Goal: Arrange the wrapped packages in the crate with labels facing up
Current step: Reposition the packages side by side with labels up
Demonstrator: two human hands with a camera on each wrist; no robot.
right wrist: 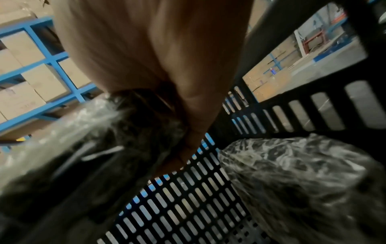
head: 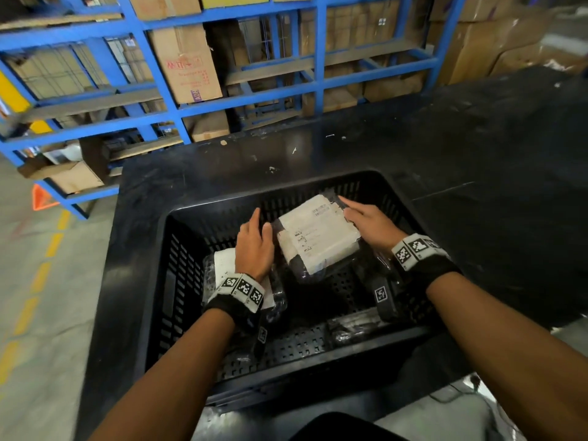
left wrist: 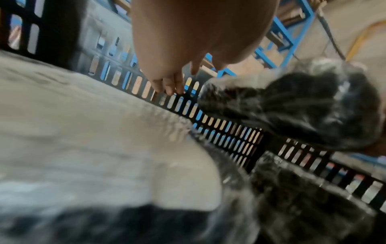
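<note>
The left forearm is reaching into the crate (head: 179,262), passing over the left package (head: 224,262). The left hand (head: 254,246) is lying loosely spread with straight fingers, and its thumb is meeting the left edge of the middle package (head: 318,237). This package is sitting tilted, label up, near the crate's far wall. The right hand (head: 369,224) is gripping its right edge, with the index finger stretching along the top and the thumb against the side.

Light was dim, flat — head view came through sharp, shelves (head: 254,12) bowed at edges; wrist views smeared, package (right wrist: 87,118) glinted.
</note>
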